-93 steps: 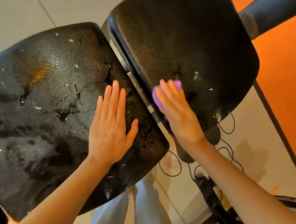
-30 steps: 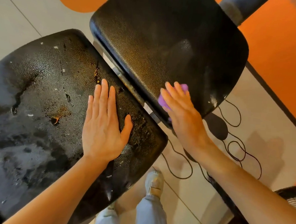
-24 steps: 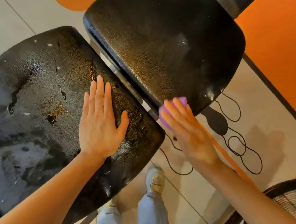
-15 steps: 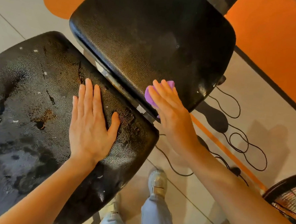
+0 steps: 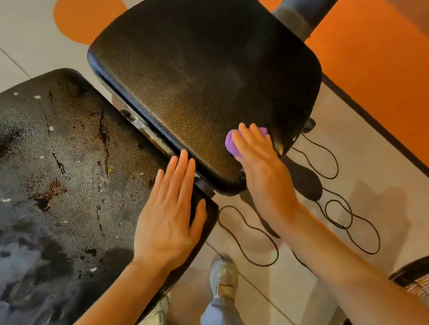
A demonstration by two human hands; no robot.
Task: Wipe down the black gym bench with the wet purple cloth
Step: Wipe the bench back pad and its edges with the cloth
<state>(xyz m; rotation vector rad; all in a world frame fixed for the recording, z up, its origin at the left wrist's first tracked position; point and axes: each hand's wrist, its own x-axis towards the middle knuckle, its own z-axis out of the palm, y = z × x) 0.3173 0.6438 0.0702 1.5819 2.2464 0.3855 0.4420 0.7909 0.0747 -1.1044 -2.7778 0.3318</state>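
Looking down, we start at the far left with the larger pad (image 5: 58, 191) of the black gym bench, its pebbled black surface streaked with wet patches, dark runs and small pale flecks. Our left hand (image 5: 170, 217) lies palm-down on that pad's right corner, fingers (image 5: 183, 175) straight and held close together, the thumb spread out toward the pad's edge; it holds nothing and simply presses flat. The fingertips reach up to the narrow gap between the two pads, where a strip of metal frame (image 5: 145, 130) shows.

Across that gap we see the second pad (image 5: 201, 69), also black and pebbled, drier in look with a dull sheen. On its lower right corner sits the wet purple cloth (image 5: 230, 144), bunched small beneath our right hand (image 5: 260, 162). That hand lies over the cloth with fingers nearly straight and together, pressing it against the pad near the edge; only a purple rim peeks out by the fingertips and on the hand's left side.

Below, between our forearms, we see a grey shoe (image 5: 223, 274) and a pale trouser leg on the light tiled floor (image 5: 263, 301). Right of the hand a thin black cord (image 5: 339, 218) loops over the tiles. Beyond it a dark line borders an orange floor area (image 5: 388, 59), and a grey post (image 5: 303, 13) rises behind the second pad
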